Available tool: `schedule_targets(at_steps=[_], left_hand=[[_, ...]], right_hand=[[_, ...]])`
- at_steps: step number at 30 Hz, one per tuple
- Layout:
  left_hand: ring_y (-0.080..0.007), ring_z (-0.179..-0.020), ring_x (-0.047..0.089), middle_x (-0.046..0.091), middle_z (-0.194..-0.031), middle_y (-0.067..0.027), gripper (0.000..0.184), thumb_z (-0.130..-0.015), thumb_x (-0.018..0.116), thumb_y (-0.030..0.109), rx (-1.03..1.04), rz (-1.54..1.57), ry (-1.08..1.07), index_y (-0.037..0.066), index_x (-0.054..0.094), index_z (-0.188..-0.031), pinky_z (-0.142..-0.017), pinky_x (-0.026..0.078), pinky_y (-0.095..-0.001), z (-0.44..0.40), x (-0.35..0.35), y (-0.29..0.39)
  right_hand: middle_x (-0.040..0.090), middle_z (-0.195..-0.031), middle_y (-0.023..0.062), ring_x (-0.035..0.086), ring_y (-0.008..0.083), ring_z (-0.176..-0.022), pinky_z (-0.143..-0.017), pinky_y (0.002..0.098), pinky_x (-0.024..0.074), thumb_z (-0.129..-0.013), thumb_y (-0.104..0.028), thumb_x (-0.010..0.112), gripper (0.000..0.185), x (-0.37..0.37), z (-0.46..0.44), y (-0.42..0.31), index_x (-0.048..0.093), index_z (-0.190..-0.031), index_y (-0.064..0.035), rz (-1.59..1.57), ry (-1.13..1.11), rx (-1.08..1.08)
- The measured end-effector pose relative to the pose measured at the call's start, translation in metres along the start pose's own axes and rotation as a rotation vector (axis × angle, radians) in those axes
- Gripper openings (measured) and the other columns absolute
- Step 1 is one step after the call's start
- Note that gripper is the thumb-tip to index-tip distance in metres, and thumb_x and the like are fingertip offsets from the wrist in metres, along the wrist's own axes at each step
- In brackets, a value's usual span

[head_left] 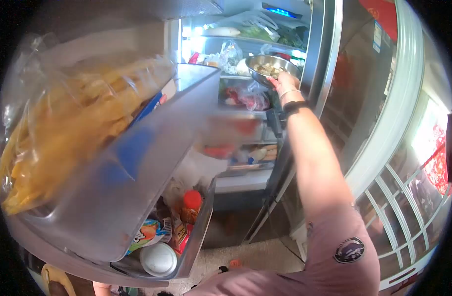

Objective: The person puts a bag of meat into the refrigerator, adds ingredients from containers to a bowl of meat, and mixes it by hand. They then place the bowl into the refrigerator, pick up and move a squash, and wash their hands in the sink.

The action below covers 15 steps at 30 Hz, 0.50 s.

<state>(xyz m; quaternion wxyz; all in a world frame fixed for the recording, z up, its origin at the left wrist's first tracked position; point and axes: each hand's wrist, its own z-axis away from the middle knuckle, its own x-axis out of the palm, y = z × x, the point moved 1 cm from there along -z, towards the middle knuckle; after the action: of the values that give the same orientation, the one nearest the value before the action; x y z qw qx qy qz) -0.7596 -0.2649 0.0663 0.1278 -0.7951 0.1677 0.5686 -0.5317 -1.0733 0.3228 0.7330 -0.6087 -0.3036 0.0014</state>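
Observation:
My right hand [285,83] reaches into the lit refrigerator, its fingers closed on the near rim of a steel bowl [255,75]. Pale, sliced-looking food [268,69] lies in the bowl, but its kind is unclear. The bowl is level with a shelf of plastic-bagged food [231,55]; whether it rests on the shelf I cannot tell. Below it sits a clear bag with reddish contents [250,97]. A bit of bare skin shows at the bottom left edge, seemingly my left arm, with the hand itself out of sight.
The refrigerator door [103,197] stands open at left. Its upper bin holds a large bag of yellowish food [83,106]; its lower bin holds a red-capped jar [192,200], a white-lidded container [158,259] and packets. The other door [354,84] is at right, beside a white barred frame [396,212].

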Motion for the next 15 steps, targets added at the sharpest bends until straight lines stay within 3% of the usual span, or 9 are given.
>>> schedule_targets(at_steps=[3, 9, 11, 13, 15], left_hand=[[-0.0415, -0.093, 0.056, 0.062, -0.089, -0.0189, 0.024, -0.073, 0.065, 0.023, 0.028, -0.045, 0.016, 0.007, 0.064, -0.092, -0.084, 0.043, -0.0547, -0.004, -0.008, 0.009], [-0.0415, -0.093, 0.056, 0.062, -0.089, -0.0188, 0.025, -0.073, 0.065, 0.023, 0.070, -0.129, 0.011, 0.007, 0.064, -0.092, -0.084, 0.043, -0.0547, -0.015, -0.021, 0.021], [-0.0415, -0.093, 0.056, 0.062, -0.090, -0.0188, 0.025, -0.073, 0.065, 0.023, 0.078, -0.152, 0.000, 0.007, 0.064, -0.092, -0.084, 0.043, -0.0548, -0.016, -0.026, 0.026], [-0.0416, -0.093, 0.056, 0.062, -0.090, -0.0187, 0.025, -0.073, 0.065, 0.023, 0.079, -0.175, -0.010, 0.007, 0.064, -0.092, -0.084, 0.043, -0.0548, -0.017, -0.027, 0.030], [-0.0416, -0.093, 0.056, 0.062, -0.090, -0.0187, 0.025, -0.073, 0.065, 0.023, 0.081, -0.198, -0.024, 0.007, 0.064, -0.092, -0.084, 0.043, -0.0548, -0.021, -0.031, 0.033]], right_hand=[[0.059, -0.099, 0.0285, 0.065, 0.0388, -0.061, -0.047, 0.0418, 0.0606, -0.084, 0.003, 0.056, 0.032, 0.019, -0.037, 0.005, 0.048, -0.113, 0.0144, -0.048, 0.070, -0.093], [0.059, -0.098, 0.0288, 0.065, 0.0371, -0.059, -0.046, 0.0402, 0.0598, -0.087, 0.002, 0.049, 0.029, 0.054, -0.087, -0.006, 0.045, -0.111, 0.0167, -0.116, 0.306, -0.056], [0.060, -0.097, 0.0277, 0.066, 0.0357, -0.058, -0.045, 0.0372, 0.0590, -0.083, 0.010, 0.048, 0.027, 0.064, -0.122, -0.005, 0.045, -0.109, 0.0184, -0.267, 0.336, 0.083], [0.060, -0.094, 0.0277, 0.065, 0.0345, -0.056, -0.044, 0.0365, 0.0586, -0.082, 0.010, 0.050, 0.029, 0.064, -0.123, 0.001, 0.044, -0.109, 0.0180, -0.272, 0.236, -0.084], [0.060, -0.093, 0.0271, 0.065, 0.0328, -0.056, -0.043, 0.0358, 0.0582, -0.081, 0.009, 0.052, 0.029, 0.069, -0.143, 0.004, 0.044, -0.107, 0.0182, -0.308, 0.272, -0.053]])
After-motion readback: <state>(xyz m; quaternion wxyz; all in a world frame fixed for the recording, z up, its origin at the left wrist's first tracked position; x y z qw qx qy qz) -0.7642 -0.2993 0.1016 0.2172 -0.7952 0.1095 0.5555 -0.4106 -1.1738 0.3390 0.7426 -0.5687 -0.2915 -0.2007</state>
